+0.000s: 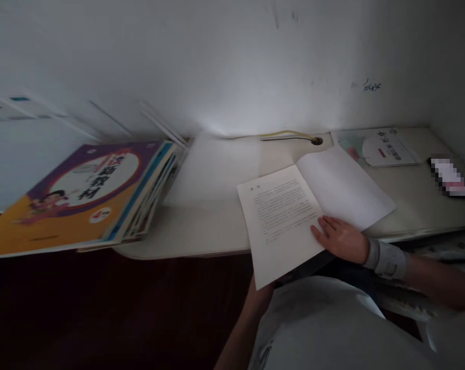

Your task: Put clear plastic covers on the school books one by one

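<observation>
An open book (284, 216) rests partly on the white desk, its near edge jutting out past the desk's front. The left page carries printed text, while the right page looks blank. My right hand (343, 239) lies flat on the lower part of the book by the spine, fingers extended and thumb apart. On its wrist is a grey-white band (387, 259). My left hand (262, 292) is beneath the book's near-left corner. The page covers its fingers, so I cannot tell whether they grip the book.
To the left, a stack of books (109, 180) with a purple and orange cover overhangs the desk (201, 231). A booklet (385, 149) lies at the back right, and a phone (451, 177) farther right. Yellow and black cables (290, 134) run into a desk hole. A wall stands behind.
</observation>
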The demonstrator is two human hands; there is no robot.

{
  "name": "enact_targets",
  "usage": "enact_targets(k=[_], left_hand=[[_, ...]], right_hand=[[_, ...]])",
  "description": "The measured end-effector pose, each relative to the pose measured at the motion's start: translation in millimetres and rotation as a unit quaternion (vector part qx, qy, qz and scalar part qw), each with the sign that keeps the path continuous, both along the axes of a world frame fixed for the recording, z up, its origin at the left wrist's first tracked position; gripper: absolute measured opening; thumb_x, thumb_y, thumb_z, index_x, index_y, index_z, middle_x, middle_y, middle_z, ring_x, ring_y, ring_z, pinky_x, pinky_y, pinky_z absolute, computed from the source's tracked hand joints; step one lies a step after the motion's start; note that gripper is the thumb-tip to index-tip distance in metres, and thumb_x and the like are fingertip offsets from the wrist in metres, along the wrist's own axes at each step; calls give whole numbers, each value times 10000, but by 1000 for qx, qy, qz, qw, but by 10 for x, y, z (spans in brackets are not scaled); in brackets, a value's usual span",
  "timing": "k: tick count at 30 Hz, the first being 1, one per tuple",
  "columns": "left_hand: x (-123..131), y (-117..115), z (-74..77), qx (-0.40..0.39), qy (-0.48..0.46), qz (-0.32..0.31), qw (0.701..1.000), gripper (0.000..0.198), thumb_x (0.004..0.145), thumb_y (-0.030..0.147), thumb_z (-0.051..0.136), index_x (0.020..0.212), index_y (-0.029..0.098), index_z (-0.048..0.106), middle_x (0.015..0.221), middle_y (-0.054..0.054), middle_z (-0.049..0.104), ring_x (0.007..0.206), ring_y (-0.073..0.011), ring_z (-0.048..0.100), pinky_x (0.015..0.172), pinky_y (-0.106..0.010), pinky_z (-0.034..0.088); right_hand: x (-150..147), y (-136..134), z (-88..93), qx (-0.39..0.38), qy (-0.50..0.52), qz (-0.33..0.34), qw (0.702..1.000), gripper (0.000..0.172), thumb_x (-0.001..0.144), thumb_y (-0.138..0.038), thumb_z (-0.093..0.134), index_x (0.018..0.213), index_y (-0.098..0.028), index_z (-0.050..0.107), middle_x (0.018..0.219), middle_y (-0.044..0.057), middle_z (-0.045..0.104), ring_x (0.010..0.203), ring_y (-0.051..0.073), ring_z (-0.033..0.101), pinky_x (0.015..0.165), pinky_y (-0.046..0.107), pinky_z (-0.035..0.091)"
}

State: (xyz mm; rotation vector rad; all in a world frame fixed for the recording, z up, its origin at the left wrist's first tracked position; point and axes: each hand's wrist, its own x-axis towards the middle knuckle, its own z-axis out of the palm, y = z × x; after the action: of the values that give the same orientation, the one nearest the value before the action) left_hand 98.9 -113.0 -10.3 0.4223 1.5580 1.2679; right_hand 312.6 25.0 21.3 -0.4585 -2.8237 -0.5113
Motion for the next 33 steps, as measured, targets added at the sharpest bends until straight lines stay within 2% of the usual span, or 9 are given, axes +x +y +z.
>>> enact_targets(k=[6, 11, 16, 18, 21, 24, 26, 29, 33], left_hand=[[-100, 283, 186, 115, -23, 69, 991, 430, 516, 437, 780, 872, 200, 729, 791, -34, 726, 749, -234, 650, 662, -330, 545], [-156, 314, 459, 49, 53, 28, 997, 202, 497, 292, 766, 616, 142, 702, 563, -1, 658, 518, -145, 563, 488, -240, 450], [-311, 245, 462, 6, 82, 47, 995, 285, 591, 411, 726, 700, 148, 711, 580, -28, 677, 537, -171, 611, 542, -276, 502], [-517, 252, 461, -12, 136, 7, 991, 349, 630, 485, 696, 748, 156, 711, 612, -42, 693, 565, -198, 638, 587, -317, 536], [-848, 389, 606, 5, 355, -51, 933, 461, 701, 543, 629, 995, 193, 693, 984, -93, 730, 919, -281, 677, 842, -437, 535], [-878, 729, 913, 112, 595, -48, 795, 685, 798, 536, 542, 1378, 186, 438, 1476, -135, 395, 1358, -307, 360, 1104, -506, 298], [-636, 1058, 1104, 224, 643, -103, 725, 667, 895, 518, 406, 1467, 202, 271, 1568, -105, 193, 1440, -264, 165, 1155, -478, 175], [-48, 1638, 1217, 270, 612, -272, 692, 629, 950, 540, 227, 1485, 211, 207, 1590, -100, 88, 1455, -266, 23, 1146, -487, 162], [573, 2305, 1115, 146, 595, -374, 696, 659, 953, 550, 188, 1493, 171, 186, 1587, -137, 57, 1446, -336, 8, 1108, -579, 169]], right_hand=[[-4, -97, -68, 13, 38, -14, 999, 326, 914, -128, 437, 1221, -85, 538, 1122, 226, 652, 1023, 241, 645, 876, 390, 529], [88, -139, -80, -7, 36, -47, 998, 323, 913, -134, 453, 1214, -65, 547, 1145, 245, 639, 1044, 255, 636, 882, 392, 530], [247, -146, -32, -33, 19, -109, 993, 334, 909, -121, 450, 1220, -74, 562, 1155, 247, 636, 1064, 286, 627, 841, 397, 543], [239, -161, -31, -58, 12, -137, 989, 347, 912, -120, 443, 1238, -87, 557, 1183, 243, 625, 1089, 288, 614, 856, 409, 536], [97, -203, -53, -97, 6, -163, 982, 372, 924, -130, 425, 1281, -111, 527, 1231, 244, 598, 1121, 283, 595, 873, 425, 523], [-113, -241, -79, -100, 6, -183, 978, 375, 936, -156, 412, 1296, -117, 512, 1255, 258, 576, 1138, 299, 583, 858, 434, 521], [-213, -251, -82, -101, 10, -191, 976, 373, 938, -166, 415, 1294, -123, 514, 1271, 254, 566, 1154, 301, 573, 872, 440, 511], [-252, -246, -74, -104, 31, -177, 978, 362, 937, -176, 428, 1282, -139, 530, 1285, 230, 566, 1173, 295, 560, 908, 445, 491], [-236, -267, -110, -108, 79, -158, 978, 375, 937, -174, 437, 1302, -173, 523, 1300, 186, 569, 1203, 276, 539, 962, 448, 456]])
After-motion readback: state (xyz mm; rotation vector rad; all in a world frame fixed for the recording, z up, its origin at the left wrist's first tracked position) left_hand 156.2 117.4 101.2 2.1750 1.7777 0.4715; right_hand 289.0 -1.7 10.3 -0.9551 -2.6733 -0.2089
